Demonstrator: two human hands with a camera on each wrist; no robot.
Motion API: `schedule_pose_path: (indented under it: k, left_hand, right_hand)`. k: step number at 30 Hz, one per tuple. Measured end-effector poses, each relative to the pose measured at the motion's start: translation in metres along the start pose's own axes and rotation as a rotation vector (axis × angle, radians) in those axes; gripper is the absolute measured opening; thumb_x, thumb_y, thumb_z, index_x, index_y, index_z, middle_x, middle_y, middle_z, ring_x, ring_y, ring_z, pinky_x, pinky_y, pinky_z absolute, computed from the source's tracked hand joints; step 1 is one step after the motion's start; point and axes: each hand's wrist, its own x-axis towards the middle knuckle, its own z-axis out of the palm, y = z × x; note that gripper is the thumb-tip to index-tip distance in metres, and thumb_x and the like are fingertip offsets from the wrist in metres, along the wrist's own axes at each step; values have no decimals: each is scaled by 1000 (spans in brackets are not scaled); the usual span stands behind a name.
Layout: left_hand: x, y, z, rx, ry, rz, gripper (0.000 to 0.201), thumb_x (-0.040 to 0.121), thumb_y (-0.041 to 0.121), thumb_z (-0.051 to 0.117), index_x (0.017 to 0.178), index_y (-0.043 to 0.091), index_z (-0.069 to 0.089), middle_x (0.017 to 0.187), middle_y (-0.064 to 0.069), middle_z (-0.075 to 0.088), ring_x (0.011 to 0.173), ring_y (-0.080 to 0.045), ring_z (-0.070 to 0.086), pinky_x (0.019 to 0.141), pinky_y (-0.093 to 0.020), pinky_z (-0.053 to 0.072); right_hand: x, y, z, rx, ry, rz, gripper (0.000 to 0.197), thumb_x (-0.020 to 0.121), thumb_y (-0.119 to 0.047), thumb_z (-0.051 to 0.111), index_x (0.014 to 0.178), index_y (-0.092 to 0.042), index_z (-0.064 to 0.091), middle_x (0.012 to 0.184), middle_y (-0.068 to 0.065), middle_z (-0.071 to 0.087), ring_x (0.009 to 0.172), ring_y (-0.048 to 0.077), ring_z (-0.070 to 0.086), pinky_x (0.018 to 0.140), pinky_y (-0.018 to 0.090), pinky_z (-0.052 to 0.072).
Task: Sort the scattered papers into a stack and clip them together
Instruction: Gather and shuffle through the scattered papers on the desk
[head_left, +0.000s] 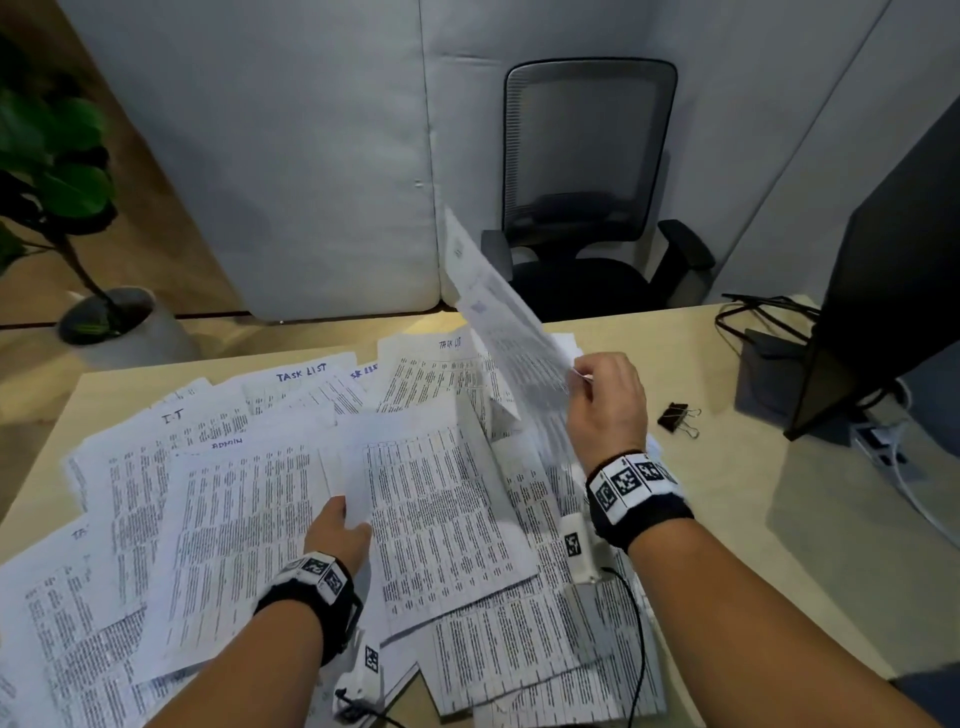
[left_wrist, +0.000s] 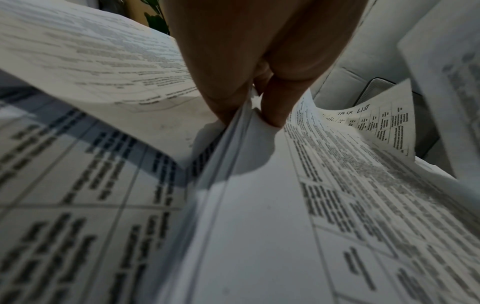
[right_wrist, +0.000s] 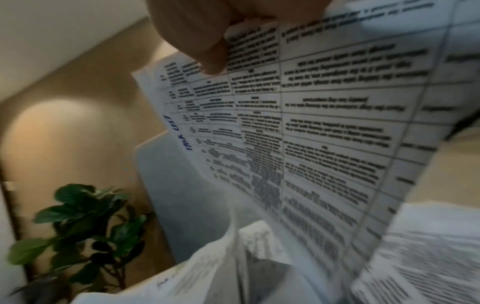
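Printed table sheets, several headed "TASK LIST", lie scattered over the wooden desk. My left hand pinches the near edge of a few overlapping sheets in the middle; the left wrist view shows fingers and thumb clamped on those sheet edges. My right hand pinches one sheet and holds it tilted up above the pile; in the right wrist view the thumb presses on this sheet. A black binder clip lies on the desk right of my right hand.
A dark monitor stands at the right with cables and a power strip beside it. An office chair sits behind the desk, and a potted plant is at far left. Bare desk lies right of the papers.
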Motion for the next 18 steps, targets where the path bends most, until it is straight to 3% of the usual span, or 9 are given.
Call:
schedule_pose_path:
  k: [3, 5, 7, 10, 12, 14, 16, 18]
  left_hand:
    - [-1, 0, 0, 6, 5, 4, 43, 92, 12, 57, 133, 4, 47, 132, -16, 55, 120, -35, 52, 102, -44, 41]
    - [-1, 0, -1, 34, 0, 9, 50, 92, 14, 58, 139, 2, 42, 140, -17, 48, 128, -35, 47, 106, -44, 37]
    - [0, -2, -3, 18, 4, 1, 51, 93, 15, 58, 139, 1, 42, 142, -18, 47, 129, -35, 45, 107, -44, 36]
    - [-1, -1, -4, -111, 19, -15, 42, 99, 30, 49, 130, 3, 51, 133, -18, 53, 125, -35, 49, 106, -45, 39]
    - [-3, 4, -5, -193, 6, -50, 54, 101, 45, 32, 128, 3, 52, 132, -19, 53, 124, -34, 49, 103, -42, 37]
    - [-4, 7, -6, -282, 1, -128, 69, 99, 55, 23, 135, 2, 48, 140, -18, 48, 128, -34, 46, 105, -43, 34]
    - [-3, 7, -3, -308, 1, -147, 73, 95, 62, 30, 136, 3, 47, 140, -17, 48, 126, -34, 47, 106, -43, 36]
    - [-6, 6, -1, -261, 14, -109, 67, 92, 55, 49, 133, 2, 48, 134, -13, 53, 119, -31, 52, 100, -39, 40]
  right_hand:
    - [3, -21, -1, 191, 50, -174, 11, 85, 1, 60, 87, -9, 55, 85, 4, 54, 76, 19, 50, 67, 23, 42]
    - [3, -34, 1, 307, 57, -163, 8, 85, 2, 61, 84, -4, 56, 84, 3, 50, 74, 13, 47, 65, 13, 37]
    - [2, -41, 7, 393, 7, -30, 6, 86, -4, 63, 85, -7, 57, 86, 1, 52, 75, 12, 49, 67, 11, 38]
    - [-6, -37, 21, 433, -169, 362, 10, 88, -15, 63, 97, -17, 60, 84, -4, 59, 73, 8, 56, 63, 12, 42]
    - [-17, -26, 32, 339, -268, 553, 14, 88, -18, 61, 102, -19, 59, 76, -6, 55, 62, 5, 53, 54, 18, 40]
    - [-33, -15, 43, 232, -334, 659, 13, 89, -17, 60, 102, -16, 57, 79, -4, 54, 63, 10, 52, 58, 20, 36]
    - [-52, -5, 53, 176, -387, 726, 9, 89, -16, 59, 97, -11, 58, 83, 2, 56, 73, 21, 54, 65, 22, 38]
    - [-67, 2, 60, 121, -421, 762, 6, 91, -16, 56, 90, -10, 56, 78, 4, 56, 76, 24, 55, 65, 25, 41]
